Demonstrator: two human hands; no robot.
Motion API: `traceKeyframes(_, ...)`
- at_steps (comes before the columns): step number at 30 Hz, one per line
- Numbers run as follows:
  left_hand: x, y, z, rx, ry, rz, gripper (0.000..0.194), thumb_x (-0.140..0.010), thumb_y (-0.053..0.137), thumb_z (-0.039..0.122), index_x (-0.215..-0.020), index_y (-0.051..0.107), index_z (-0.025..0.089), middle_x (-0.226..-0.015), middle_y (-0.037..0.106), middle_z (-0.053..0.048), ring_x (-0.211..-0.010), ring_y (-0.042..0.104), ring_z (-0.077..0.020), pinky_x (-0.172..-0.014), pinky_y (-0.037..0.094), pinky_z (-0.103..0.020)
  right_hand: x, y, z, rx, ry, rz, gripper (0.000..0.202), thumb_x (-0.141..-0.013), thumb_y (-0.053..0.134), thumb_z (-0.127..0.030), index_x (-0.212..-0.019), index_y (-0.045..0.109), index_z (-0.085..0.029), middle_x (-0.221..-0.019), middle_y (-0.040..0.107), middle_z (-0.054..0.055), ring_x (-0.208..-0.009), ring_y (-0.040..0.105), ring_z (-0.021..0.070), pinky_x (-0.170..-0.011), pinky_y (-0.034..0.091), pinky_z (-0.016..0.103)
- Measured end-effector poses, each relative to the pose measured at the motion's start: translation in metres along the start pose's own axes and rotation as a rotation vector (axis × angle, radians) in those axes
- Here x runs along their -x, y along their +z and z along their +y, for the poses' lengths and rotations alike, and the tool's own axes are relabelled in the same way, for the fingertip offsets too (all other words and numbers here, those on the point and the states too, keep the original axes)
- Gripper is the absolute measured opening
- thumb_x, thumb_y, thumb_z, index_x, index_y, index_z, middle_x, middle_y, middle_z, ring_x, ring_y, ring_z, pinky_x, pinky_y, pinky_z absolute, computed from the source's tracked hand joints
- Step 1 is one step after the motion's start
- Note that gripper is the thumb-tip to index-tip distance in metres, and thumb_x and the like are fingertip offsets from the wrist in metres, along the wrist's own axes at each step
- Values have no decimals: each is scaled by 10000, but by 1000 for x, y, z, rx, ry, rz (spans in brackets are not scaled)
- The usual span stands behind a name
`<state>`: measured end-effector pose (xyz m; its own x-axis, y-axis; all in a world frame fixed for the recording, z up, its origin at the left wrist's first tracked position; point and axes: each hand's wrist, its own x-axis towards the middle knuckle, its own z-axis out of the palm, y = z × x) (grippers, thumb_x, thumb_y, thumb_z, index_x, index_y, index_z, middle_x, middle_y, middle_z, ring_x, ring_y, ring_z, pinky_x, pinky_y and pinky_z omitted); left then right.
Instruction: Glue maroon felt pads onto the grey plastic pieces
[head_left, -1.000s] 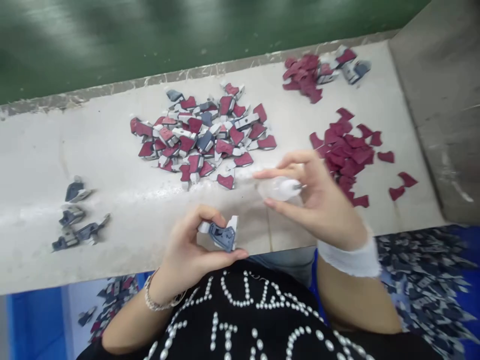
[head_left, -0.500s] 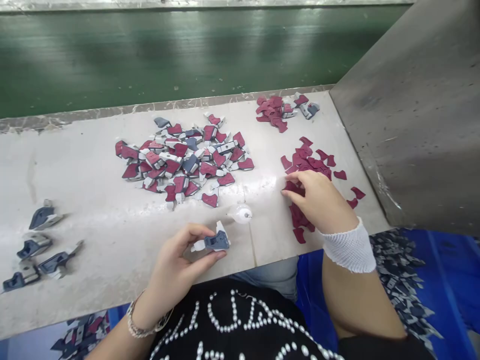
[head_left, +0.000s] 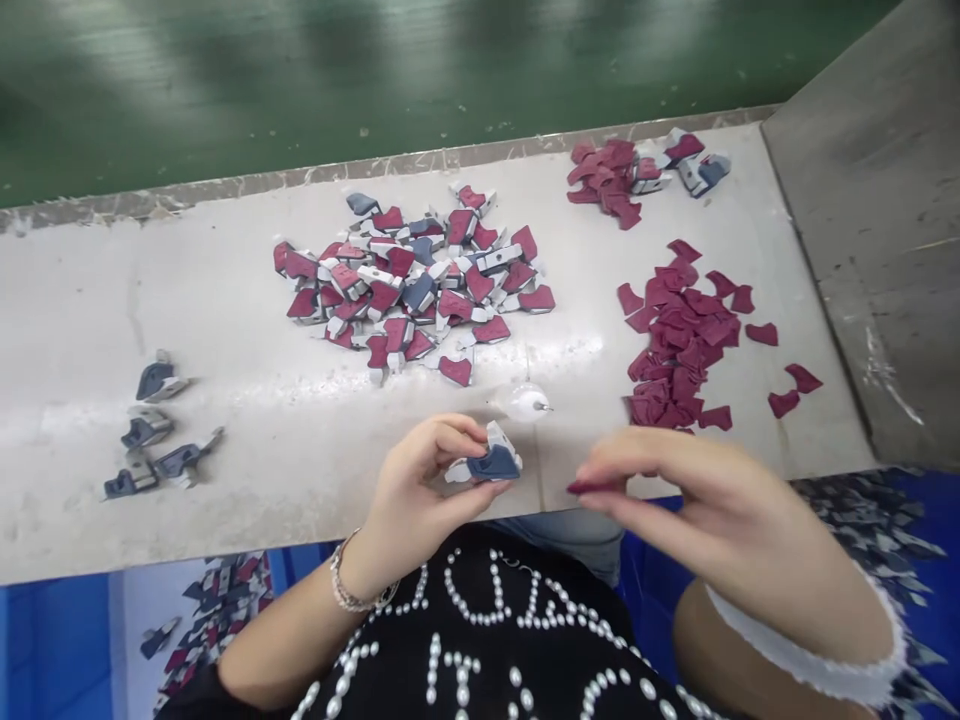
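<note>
The left hand holds a blue-and-white part near the front edge of the table. Its thumb and bent fingers are closed as far as the part permits. The right hand is to the side, well apart from the part; its fingers are almost together and pinch a red piece.

For good work, it seems wise to grip the part only by its sides, so the blue face is free and steady, and to take the red piece by its edge. The white bottle is just beyond the left hand, so the knuckles should avoid knocking it.

The part shows a dark blue face, with one white projection rising at its far side and another toward the palm. The red piece is seen nearly edge-on, so its outline cannot be told.
</note>
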<state>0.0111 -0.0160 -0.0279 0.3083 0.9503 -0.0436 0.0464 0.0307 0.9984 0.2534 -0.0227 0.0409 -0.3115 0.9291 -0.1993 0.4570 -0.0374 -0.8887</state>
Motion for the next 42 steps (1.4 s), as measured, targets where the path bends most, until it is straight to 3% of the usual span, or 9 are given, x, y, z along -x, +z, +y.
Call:
traceKeyframes(3, -1, 4, 2, 28, 28, -11, 257, -759, 800, 120, -924, 619, 198, -986, 642, -49, -850, 697, -160, -710, 637, -282, 2, 12, -6, -21, -64, -96, 124, -954, 597, -229, -948, 704, -291, -857, 693, -12, -692, 654, 138, -608, 533, 265)
traceKeyframes(7, -2, 7, 3, 11, 45, -2, 261, -765, 788, 105, -945, 626, 202, -984, 642, -50, -870, 690, -162, -712, 630, -276, -3, 20, -5, -171, 79, -46, 168, -891, 697, -239, -1043, 688, -309, -895, 740, -28, -779, 706, 159, -700, 586, 262)
traceKeyframes(11, 0, 7, 0, -59, 80, 30, 257, -774, 786, 124, -959, 628, 208, -982, 651, -48, -891, 690, -166, -761, 627, -299, -10, 23, -1, -299, 189, -49, 25, -866, 738, -290, -885, 726, -280, -866, 767, -30, -781, 730, 148, -735, 603, 239)
traceKeyframes(17, 3, 6, -6, -202, 149, 48, 255, -780, 779, 134, -962, 630, 230, -994, 664, -46, -915, 688, -188, -781, 619, -352, -15, 27, 7, -534, 294, -61, 74, -830, 775, -266, -855, 707, -254, -892, 770, -18, -845, 740, 159, -752, 606, 234)
traceKeyframes(24, -1, 7, 0, -336, 349, 54, 247, -784, 810, 158, -950, 634, 204, -955, 658, -26, -879, 684, -153, -743, 630, -299, -18, 33, 4, -374, 319, -67, 91, -862, 733, -275, -828, 658, -236, -722, 718, -39, -693, 700, 146, -658, 551, 247)
traceKeyframes(30, -1, 4, -1, -311, 388, 41, 292, -756, 840, 155, -973, 647, 186, -954, 664, -28, -869, 678, -141, -741, 634, -281, -21, 33, 3, -389, 321, -85, 160, -854, 750, -285, -799, 612, -223, -697, 679, -41, -669, 674, 150, -624, 525, 258)
traceKeyframes(37, 3, 1, 5, -231, 353, 43, 289, -739, 848, 123, -951, 662, 187, -938, 675, -28, -847, 683, -145, -729, 634, -286, -20, 37, -4, -281, 180, -120, 214, -959, 622, -413, -1118, 582, -275, -898, 651, -40, -769, 628, 130, -695, 523, 271)
traceKeyframes(42, 4, 0, 8, -338, 473, 70, 266, -757, 835, 126, -968, 682, 177, -951, 681, -26, -838, 698, -126, -725, 643, -242, -18, 45, -8, -194, 170, -87, 189, -1000, 543, -438, -1092, 594, -281, -979, 667, -21, -854, 647, 156, -713, 520, 292)
